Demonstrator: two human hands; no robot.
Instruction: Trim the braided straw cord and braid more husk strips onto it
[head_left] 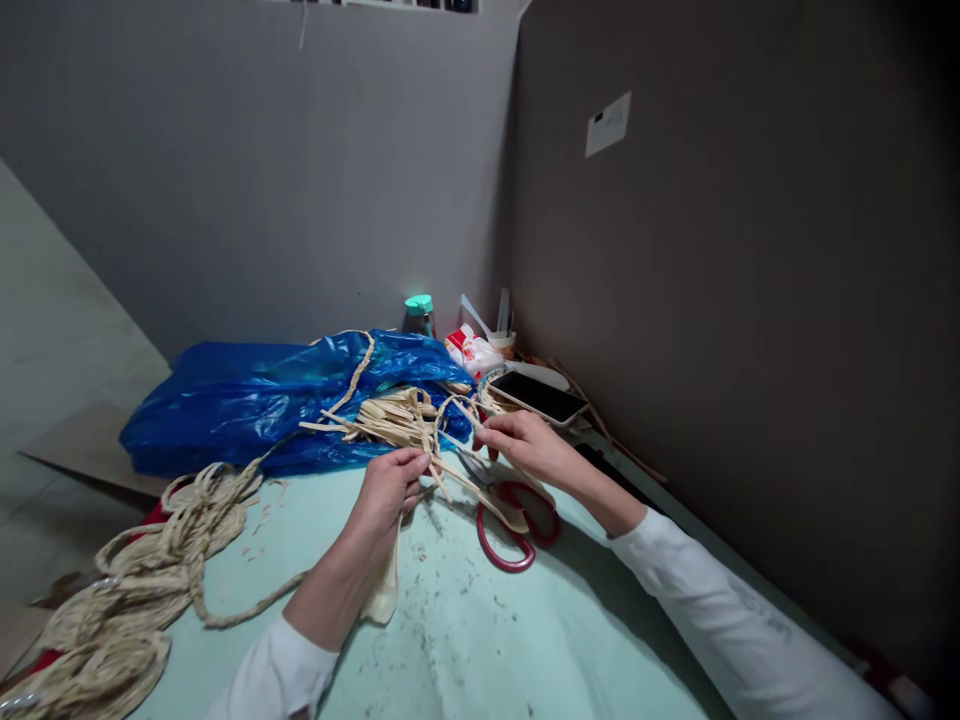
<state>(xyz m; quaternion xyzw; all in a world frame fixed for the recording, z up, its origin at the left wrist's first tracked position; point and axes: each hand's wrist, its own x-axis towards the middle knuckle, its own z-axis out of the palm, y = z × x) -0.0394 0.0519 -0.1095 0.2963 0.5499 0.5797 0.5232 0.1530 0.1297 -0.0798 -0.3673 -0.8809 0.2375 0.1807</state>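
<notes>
My left hand (386, 495) pinches pale, flat straw strips (437, 478) between thumb and fingers, and a wider piece hangs below it. My right hand (525, 448) is closed at the fingertips on a strip that loops across from the left; its far end is partly hidden. Beneath and between the hands, scissors (517, 530) with red handles lie on the table, a straw strip crossing them. Just beyond my left hand, a bundle of cut straw strips (394, 415) rests at the mouth of a blue plastic bag (240, 400).
Coils of braided straw (161, 560) spread along the left edge of the pale green tabletop (450, 640). A phone (540, 396) lies on a pile at the right rear. Behind stand a teal-lidded jar (419, 312) and a red-and-white packet (472, 350). Grey walls close off the back and right.
</notes>
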